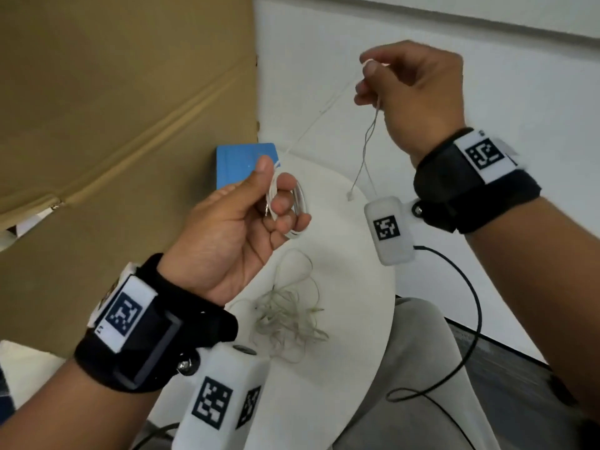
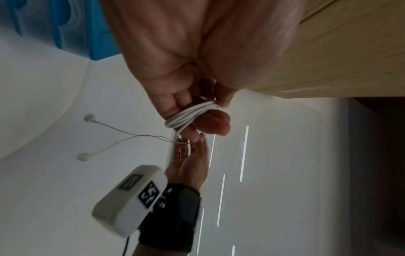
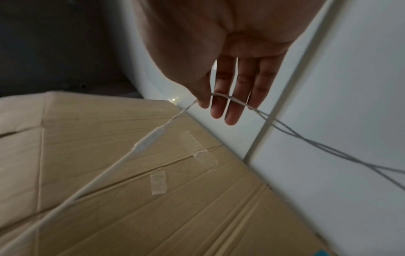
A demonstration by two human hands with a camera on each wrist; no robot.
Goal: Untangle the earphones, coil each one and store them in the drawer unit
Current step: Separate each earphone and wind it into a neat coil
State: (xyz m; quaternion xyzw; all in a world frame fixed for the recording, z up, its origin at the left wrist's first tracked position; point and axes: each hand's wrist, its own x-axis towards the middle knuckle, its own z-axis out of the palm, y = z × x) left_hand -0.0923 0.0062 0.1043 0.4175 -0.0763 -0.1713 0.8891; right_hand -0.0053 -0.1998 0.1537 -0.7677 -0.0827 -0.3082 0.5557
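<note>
My left hand (image 1: 276,193) holds a coil of white earphone cable (image 1: 300,206) wound round its fingers, thumb pressing on top; the left wrist view shows the coil (image 2: 188,116) close up. The cable runs taut up to my right hand (image 1: 368,71), which is raised and pinches it between thumb and fingers (image 3: 205,100). An inline remote (image 3: 149,140) sits on the taut stretch. Two thin strands with earbuds (image 2: 88,117) dangle below the right hand. A second, grey earphone tangle (image 1: 289,316) lies on the white round table (image 1: 354,297). The blue drawer unit (image 1: 243,164) stands at the table's far edge.
A large cardboard box (image 1: 113,108) stands to the left, close against the table and the drawer unit. A white wall (image 1: 422,27) is behind. A black wire (image 1: 474,313) hangs from the right wrist camera over my grey-clad knee (image 1: 418,352).
</note>
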